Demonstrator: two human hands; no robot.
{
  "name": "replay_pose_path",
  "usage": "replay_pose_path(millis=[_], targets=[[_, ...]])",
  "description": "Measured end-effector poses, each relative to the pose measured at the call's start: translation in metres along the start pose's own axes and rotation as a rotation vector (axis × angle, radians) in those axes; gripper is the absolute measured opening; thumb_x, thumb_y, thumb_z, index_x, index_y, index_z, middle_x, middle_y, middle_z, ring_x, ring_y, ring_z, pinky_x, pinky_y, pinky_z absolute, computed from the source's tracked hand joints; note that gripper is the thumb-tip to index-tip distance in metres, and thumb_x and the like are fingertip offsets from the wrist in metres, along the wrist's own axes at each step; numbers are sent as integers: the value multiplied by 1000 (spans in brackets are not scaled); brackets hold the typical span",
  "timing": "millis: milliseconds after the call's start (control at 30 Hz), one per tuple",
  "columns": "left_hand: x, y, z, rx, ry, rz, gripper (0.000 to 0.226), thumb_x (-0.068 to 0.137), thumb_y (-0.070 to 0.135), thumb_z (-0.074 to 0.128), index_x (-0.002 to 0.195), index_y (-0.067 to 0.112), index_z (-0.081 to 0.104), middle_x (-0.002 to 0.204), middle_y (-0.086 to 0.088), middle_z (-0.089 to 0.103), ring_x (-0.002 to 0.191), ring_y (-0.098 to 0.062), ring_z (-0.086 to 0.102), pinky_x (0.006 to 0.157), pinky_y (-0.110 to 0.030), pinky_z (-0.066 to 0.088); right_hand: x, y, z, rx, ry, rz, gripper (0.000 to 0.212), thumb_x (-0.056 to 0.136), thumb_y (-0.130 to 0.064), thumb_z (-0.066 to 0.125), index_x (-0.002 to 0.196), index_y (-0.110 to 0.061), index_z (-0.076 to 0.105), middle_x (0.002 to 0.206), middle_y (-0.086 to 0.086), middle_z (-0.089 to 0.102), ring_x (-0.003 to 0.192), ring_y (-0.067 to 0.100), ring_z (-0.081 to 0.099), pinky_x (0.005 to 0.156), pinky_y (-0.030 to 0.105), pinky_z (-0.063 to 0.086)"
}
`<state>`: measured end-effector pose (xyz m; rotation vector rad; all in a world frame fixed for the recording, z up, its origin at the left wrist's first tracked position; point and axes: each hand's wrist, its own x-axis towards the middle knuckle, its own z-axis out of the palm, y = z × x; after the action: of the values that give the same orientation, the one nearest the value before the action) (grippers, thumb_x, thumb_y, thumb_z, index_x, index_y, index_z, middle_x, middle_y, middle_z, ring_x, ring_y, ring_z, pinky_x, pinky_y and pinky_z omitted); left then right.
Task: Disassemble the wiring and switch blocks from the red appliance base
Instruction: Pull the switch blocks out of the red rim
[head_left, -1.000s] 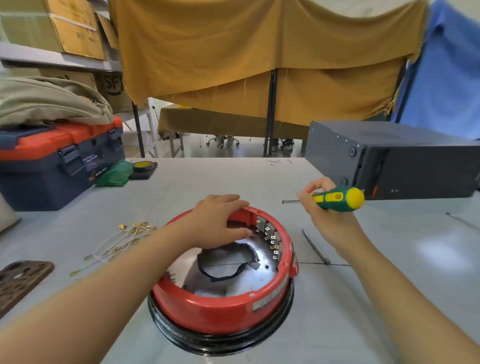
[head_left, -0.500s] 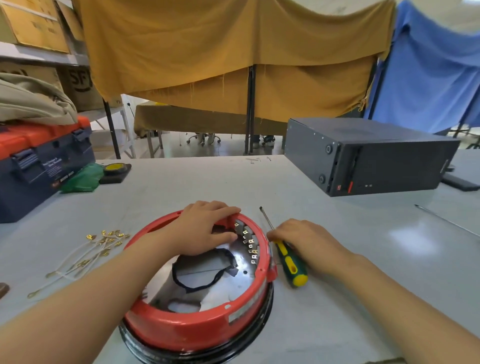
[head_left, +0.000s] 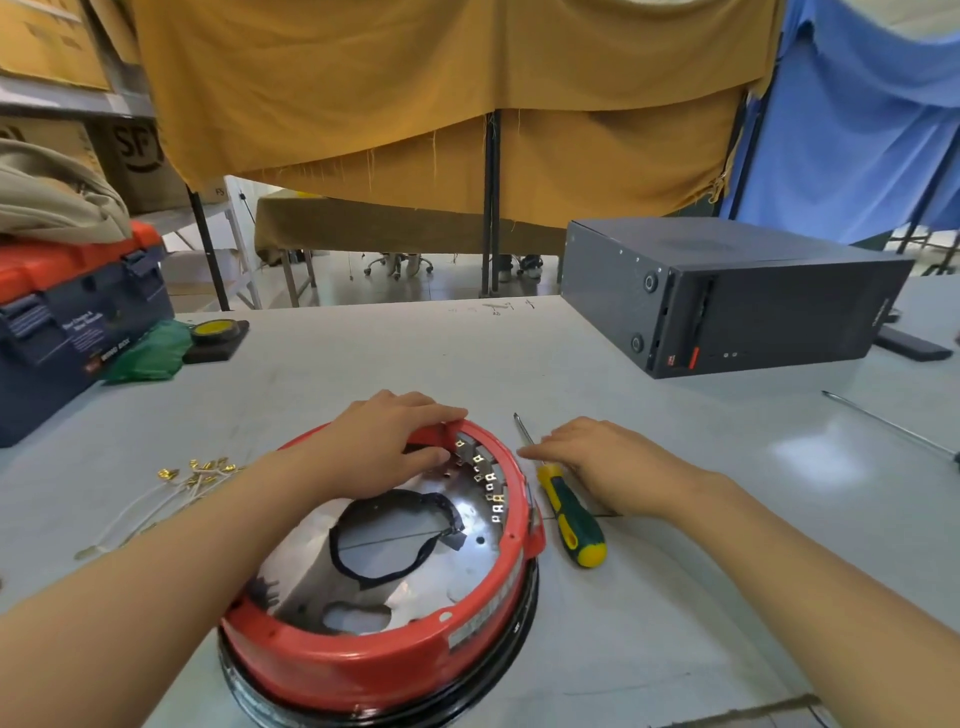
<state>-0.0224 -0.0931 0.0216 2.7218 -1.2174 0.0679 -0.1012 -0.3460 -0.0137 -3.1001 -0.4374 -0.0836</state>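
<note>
Several pale wires (head_left: 156, 499) with brass terminals lie loose at the worktop's (head_left: 675, 467) left. The left hand (head_left: 382, 447) curls its grip over the far rim of the round red appliance base (head_left: 395, 660) — its fingertips hide whatever they pinch, so I cannot tell. Right of it lies a green-yellow screwdriver (head_left: 569, 514), then the right hand (head_left: 602, 462) — flat, fingers spread, holding nothing.

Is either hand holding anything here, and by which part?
Left hand grips the red base by its far rim. Right hand holds nothing; the screwdriver lies beside it.
</note>
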Motion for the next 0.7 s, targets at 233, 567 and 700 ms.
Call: replay_pose_path(millis=[233,567,700], targets=[[-6,-5,-2,21,-8,10,45,96,39,44,139,45,33,136,14,44,118,-18,43,100,-38,36,11,-24,-32,437,310,90,27,98,-14,50,121,-19,64,123,-3,63,105,5,53,89,10,38],[-5,0,-10,-231,84,32,25,87,23,64,111,22,65,94,7,66,84,-6,56,73,-9,37,46,-69,-38,672,258,126,15,91,-13,61,102,-15,71,96,-1,70,84,7,62,68,2,43],[-4,-2,-13,-214,73,52,19,84,24,67,102,20,68,80,10,63,70,-1,52,67,-9,38,54,-66,-33,807,205,151,12,89,-11,63,90,-19,72,85,-1,72,76,12,67,74,22,56]])
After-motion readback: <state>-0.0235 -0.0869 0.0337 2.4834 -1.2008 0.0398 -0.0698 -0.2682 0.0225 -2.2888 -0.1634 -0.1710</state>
